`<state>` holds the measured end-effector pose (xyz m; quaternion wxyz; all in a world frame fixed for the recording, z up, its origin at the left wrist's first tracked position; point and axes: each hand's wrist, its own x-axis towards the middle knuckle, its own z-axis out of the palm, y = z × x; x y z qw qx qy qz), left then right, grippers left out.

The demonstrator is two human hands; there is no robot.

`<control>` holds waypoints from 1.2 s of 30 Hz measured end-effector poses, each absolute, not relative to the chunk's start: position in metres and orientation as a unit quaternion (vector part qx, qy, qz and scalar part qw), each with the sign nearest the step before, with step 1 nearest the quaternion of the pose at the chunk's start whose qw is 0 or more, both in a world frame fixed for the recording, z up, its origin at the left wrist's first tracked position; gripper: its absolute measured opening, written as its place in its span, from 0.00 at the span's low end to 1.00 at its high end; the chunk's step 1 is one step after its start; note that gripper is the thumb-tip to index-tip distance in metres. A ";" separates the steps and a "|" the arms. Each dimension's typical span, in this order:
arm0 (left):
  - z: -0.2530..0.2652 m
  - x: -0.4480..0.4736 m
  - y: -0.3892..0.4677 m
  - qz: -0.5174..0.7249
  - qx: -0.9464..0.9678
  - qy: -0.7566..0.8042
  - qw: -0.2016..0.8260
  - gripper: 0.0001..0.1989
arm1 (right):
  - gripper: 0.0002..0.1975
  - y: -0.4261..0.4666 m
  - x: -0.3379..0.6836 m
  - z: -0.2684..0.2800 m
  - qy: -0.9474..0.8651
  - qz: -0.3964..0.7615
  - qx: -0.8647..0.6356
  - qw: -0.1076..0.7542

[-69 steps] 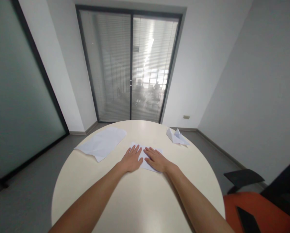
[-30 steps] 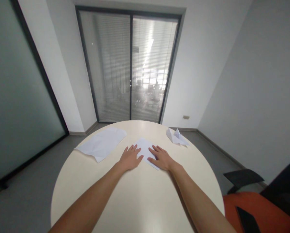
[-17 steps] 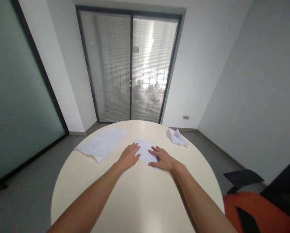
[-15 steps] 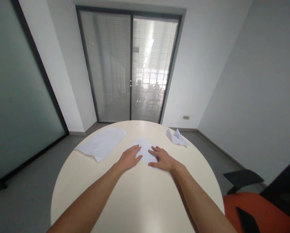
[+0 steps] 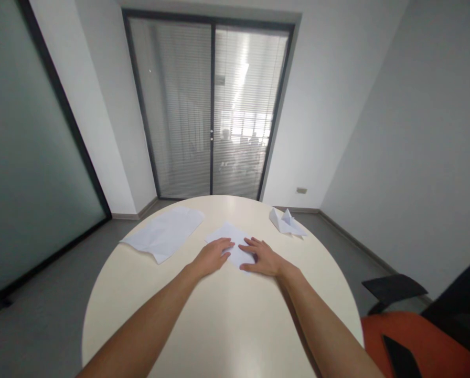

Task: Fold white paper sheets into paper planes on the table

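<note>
A small sheet of white paper (image 5: 227, 231) lies in the middle of the round table, partly covered by both hands. From the left, my left hand (image 5: 212, 256) rests on it with the fingers stretched out and pointing right. My right hand (image 5: 262, 257) lies over its right side, fingers spread and the thumb apart from them. Between the fingertips of the two hands a strip of the paper shows. Neither hand is closed around anything.
The cream round table (image 5: 219, 325) fills the foreground. A larger creased white sheet (image 5: 166, 231) lies at its left, and a folded paper shape (image 5: 287, 223) stands near the far right edge. An orange chair (image 5: 419, 341) with black armrests is at the lower right.
My left hand's fingers have shifted slightly to the right over the paper, uncovering its left corner. My right hand has hardly moved.
</note>
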<state>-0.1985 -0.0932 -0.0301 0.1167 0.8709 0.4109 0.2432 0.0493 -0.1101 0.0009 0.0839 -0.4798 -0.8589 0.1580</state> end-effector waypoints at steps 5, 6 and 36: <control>-0.027 -0.198 -0.097 0.218 0.872 0.424 0.111 0.18 | 0.46 -0.112 0.048 0.002 -0.854 0.167 -0.484 0.092; -0.026 -0.198 -0.098 0.214 0.870 0.432 0.106 0.18 | 0.45 -0.113 0.048 0.003 -0.855 0.167 -0.482 0.094; -0.019 -0.206 -0.100 0.221 0.882 0.391 0.143 0.18 | 0.48 -0.116 0.049 0.008 -0.848 0.180 -0.491 0.085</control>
